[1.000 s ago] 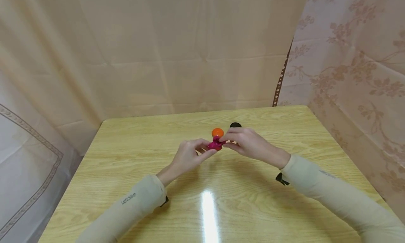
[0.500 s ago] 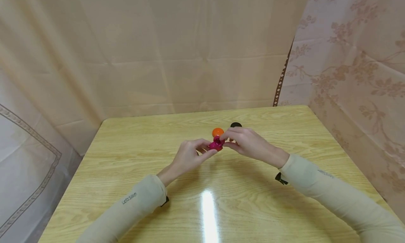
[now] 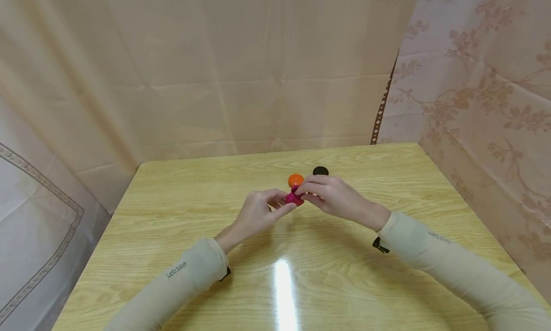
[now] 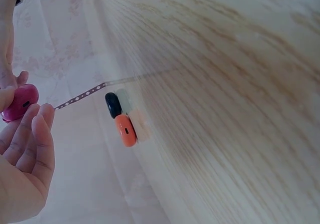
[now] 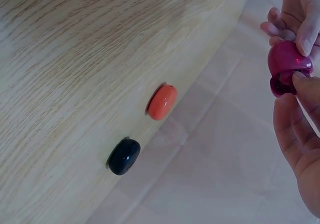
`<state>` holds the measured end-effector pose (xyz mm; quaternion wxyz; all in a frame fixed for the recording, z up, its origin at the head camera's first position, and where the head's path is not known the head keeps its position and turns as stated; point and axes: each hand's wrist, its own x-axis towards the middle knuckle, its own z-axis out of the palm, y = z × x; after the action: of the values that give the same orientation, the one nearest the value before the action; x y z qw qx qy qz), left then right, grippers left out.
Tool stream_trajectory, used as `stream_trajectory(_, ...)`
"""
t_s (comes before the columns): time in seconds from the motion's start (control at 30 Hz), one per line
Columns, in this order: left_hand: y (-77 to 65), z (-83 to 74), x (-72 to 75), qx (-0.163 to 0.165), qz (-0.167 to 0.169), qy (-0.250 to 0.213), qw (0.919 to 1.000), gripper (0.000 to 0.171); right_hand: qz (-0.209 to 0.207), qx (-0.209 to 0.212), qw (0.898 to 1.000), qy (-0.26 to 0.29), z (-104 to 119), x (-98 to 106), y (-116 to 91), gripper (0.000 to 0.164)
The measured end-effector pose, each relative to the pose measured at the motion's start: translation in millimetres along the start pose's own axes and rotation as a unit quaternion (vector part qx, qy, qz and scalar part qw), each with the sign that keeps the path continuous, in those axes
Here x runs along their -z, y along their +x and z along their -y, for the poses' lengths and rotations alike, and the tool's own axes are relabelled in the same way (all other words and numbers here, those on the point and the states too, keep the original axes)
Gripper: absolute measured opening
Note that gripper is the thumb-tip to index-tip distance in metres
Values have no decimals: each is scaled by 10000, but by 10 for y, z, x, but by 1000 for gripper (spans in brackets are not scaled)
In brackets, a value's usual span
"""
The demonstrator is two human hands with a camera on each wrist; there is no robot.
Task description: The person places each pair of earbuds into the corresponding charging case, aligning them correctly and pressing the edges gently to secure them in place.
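Note:
My left hand (image 3: pixel 258 209) holds a small glossy magenta earbud case (image 3: pixel 294 198) above the table, thumb on the near side and fingers behind. In the right wrist view the case (image 5: pixel 290 57) has its lid tipped open, and the thumb of my right hand (image 5: pixel 305 139) reaches into the opening while its fingers lie against the lid's outer side. Whether an earbud sits under that thumb, I cannot tell. A dark slot shows on the case body (image 4: pixel 20 104) in the left wrist view. From the head view, my right hand (image 3: pixel 336 197) covers the case's right side.
Just beyond the hands, a rounded orange case (image 3: pixel 296 180) with a similar slot lies on the wood-grain table (image 3: pixel 193 192). Beside it on the right is a rounded black case (image 3: pixel 320 171). Beige curtains (image 3: pixel 258 82) hang behind the table, with a floral one at right.
My right hand's fingers have drawn closer together and further over the lid opening, hiding more of its inside. My left hand and the other cases stay in place.

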<state>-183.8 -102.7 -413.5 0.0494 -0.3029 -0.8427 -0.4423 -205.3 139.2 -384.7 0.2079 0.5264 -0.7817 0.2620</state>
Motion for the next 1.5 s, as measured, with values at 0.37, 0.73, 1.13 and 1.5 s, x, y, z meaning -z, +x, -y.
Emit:
stream_trajectory(0.37, -8, -16, 25, -139, -133, -45, 9998, 20, 335, -1909, 9729, 1263, -48, 78, -22, 27)
stream_trajectory(0.73, -26, -48, 19, -265, -92, -242, 9993, 19, 1312, -3559, 8326, 4037, -102, -7, -82, 44)
stream_trajectory(1.13, -22, -40, 46, 54, -94, -400, 9991, 22, 729, -3318, 8600, 3807, -52, -87, -161, 28)
stream_trajectory(1.5, -25, -43, 70, 177, -96, -405, 9990, 21, 517, -3424, 8706, 3494, -10, -83, -136, 34)
